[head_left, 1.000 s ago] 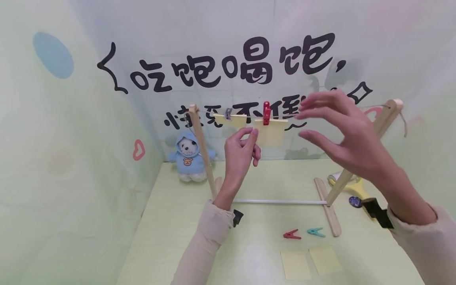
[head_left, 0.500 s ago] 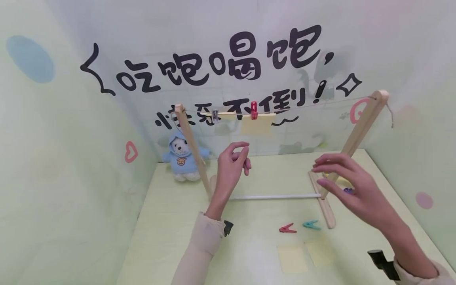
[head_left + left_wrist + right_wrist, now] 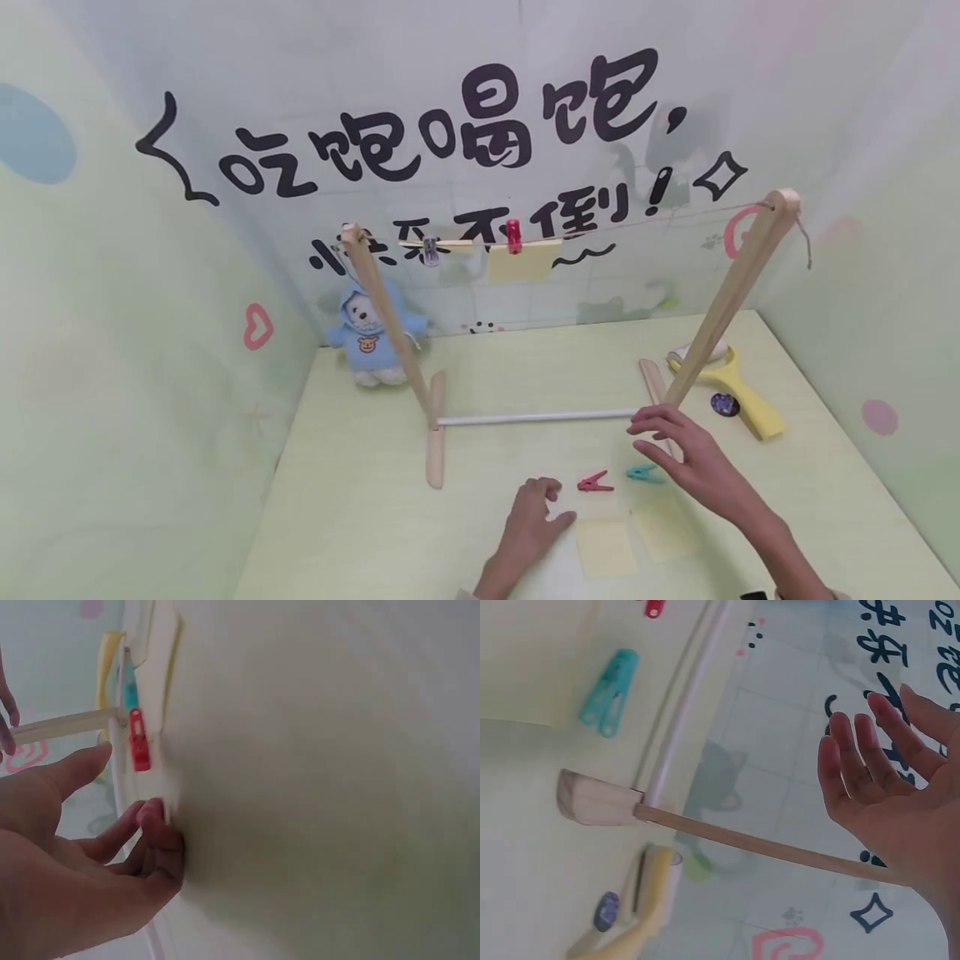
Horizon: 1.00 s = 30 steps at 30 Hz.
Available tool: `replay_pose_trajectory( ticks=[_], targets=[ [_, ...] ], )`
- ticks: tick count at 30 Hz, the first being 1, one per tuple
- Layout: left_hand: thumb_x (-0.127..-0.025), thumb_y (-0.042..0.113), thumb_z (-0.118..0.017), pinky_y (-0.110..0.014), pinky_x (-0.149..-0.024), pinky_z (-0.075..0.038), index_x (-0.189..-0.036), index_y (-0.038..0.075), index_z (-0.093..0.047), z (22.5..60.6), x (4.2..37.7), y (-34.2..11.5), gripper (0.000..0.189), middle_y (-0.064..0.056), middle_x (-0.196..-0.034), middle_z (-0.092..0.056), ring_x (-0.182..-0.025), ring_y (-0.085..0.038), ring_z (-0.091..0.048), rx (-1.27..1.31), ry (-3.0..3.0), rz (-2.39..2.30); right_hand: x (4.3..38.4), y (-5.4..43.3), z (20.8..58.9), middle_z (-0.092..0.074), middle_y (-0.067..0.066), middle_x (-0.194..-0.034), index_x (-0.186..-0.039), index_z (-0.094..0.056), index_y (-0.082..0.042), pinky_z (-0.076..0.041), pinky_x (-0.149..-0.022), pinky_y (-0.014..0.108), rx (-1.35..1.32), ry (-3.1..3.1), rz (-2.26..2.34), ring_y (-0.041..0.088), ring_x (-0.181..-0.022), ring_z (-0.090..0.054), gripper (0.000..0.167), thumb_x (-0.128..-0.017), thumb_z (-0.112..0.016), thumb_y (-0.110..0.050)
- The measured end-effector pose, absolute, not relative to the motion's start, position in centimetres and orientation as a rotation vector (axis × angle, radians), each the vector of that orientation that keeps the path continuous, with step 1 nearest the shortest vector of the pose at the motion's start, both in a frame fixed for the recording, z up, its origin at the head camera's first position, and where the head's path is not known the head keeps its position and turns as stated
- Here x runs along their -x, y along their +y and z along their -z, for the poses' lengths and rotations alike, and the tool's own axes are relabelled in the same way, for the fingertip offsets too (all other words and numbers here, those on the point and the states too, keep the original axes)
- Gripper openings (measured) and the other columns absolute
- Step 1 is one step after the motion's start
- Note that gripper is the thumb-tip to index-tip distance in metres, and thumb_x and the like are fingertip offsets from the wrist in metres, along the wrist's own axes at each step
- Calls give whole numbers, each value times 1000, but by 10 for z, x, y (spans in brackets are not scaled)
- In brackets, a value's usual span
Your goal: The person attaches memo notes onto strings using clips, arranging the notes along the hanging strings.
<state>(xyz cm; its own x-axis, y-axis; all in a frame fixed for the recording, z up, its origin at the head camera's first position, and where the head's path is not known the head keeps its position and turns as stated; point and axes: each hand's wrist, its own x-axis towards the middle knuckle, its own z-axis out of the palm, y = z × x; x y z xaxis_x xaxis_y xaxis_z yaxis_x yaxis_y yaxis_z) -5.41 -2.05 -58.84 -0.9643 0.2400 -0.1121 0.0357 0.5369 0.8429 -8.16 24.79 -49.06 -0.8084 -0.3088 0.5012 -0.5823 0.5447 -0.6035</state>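
My left hand [image 3: 531,525] is low over the table, its thumb near the left edge of a pale yellow paper square [image 3: 606,547]. Its fingers are loosely bent and hold nothing. A second yellow square [image 3: 664,527] lies to the right. Behind the squares are a red clothespin [image 3: 596,482] and a teal clothespin [image 3: 643,474]. My right hand [image 3: 697,462] hovers just right of the teal one, fingers loosely bent around nothing. On the string, a red clothespin [image 3: 513,237] holds one yellow square [image 3: 523,263]; a grey clip [image 3: 431,252] holds another paper, seen almost edge-on.
A wooden frame with a left post [image 3: 386,321], a right post [image 3: 731,292] and a white bar [image 3: 532,417] carries the string. A blue-clothed plush toy [image 3: 369,337] sits back left. At right lie a yellow-handled roller [image 3: 750,404] and a small dark disc [image 3: 724,405].
My left hand has left the hanging paper square and come down to the table beside the loose squares. The right hand has lowered from near the string. The camera view has shifted slightly.
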Motion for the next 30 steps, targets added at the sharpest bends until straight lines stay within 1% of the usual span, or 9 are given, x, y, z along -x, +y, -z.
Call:
replay_pose_trajectory(
  ticks=[4, 7, 8, 10, 12, 14, 15, 21, 30],
  targets=[
    [-87, 29, -93, -26, -76, -49, -123, 12, -66, 607, 39, -14, 48, 3, -111, -55, -101, -12, -48, -332, 2757, -1326, 91, 245, 516, -70, 4, -117, -109, -78, -17, -52, -83, 16, -750, -2459, -1124, 8, -108, -65, 36, -86, -84, 10],
    [-81, 32, -97, -29, -86, -50, -121, 15, -66, 615, 33, -13, 53, 0, -117, -52, -107, -16, -45, -441, 2884, -1217, 98, 241, 544, -70, 7, -115, -109, -77, -11, -55, -84, 26, -806, -2474, -1011, 17, -105, -66, 30, -85, -87, 3],
    [-79, 32, -98, -31, -89, -50, -120, 16, -66, 616, 31, -14, 54, 0, -119, -50, -109, -16, -44, -461, 2895, -1187, 100, 241, 557, -69, 6, -117, -112, -76, -9, -55, -85, 27, -838, -2464, -985, 18, -106, -66, 27, -88, -87, -2],
    [-76, 32, -99, -32, -90, -50, -117, 19, -67, 618, 29, -15, 53, 0, -121, -48, -110, -15, -43, -486, 2904, -1143, 100, 238, 574, -69, 9, -119, -115, -76, -6, -58, -88, 37, -869, -2502, -889, 25, -109, -66, 34, -84, -91, -10],
    [-76, 29, -100, -32, -92, -49, -115, 21, -69, 616, 27, -16, 51, 2, -122, -45, -111, -14, -41, -478, 2858, -1120, 97, 235, 587, -70, 10, -120, -117, -76, -4, -60, -86, 48, -886, -2547, -809, 32, -112, -66, 42, -81, -94, -15],
    [-75, 27, -100, -33, -93, -48, -111, 21, -72, 613, 27, -15, 46, 5, -120, -44, -110, -13, -40, -485, 2834, -1095, 93, 233, 595, -70, 11, -121, -118, -77, -5, -59, -84, 52, -887, -2586, -752, 34, -113, -65, 46, -77, -96, -17],
    [-74, 26, -100, -33, -93, -48, -108, 22, -73, 614, 27, -14, 44, 7, -118, -43, -109, -12, -39, -496, 2847, -1083, 90, 232, 594, -71, 11, -119, -116, -78, -6, -59, -81, 55, -878, -2616, -700, 38, -112, -65, 50, -72, -99, -16],
    [-69, 24, -101, -28, -89, -45, -93, 22, -74, 628, 27, -13, 36, 10, -112, -39, -104, -8, -35, -532, 2901, -1092, 85, 229, 601, -70, 8, -117, -109, -78, -11, -55, -80, 47, -867, -2605, -597, 35, -108, -65, 47, -69, -101, -14],
    [-69, 26, -99, -28, -87, -44, -88, 24, -75, 629, 28, -16, 31, 9, -111, -41, -103, -9, -35, -611, 2985, -1050, 87, 230, 606, -69, 6, -118, -102, -76, -17, -55, -81, 47, -859, -2593, -597, 33, -109, -65, 43, -67, -101, -10]
  ],
)
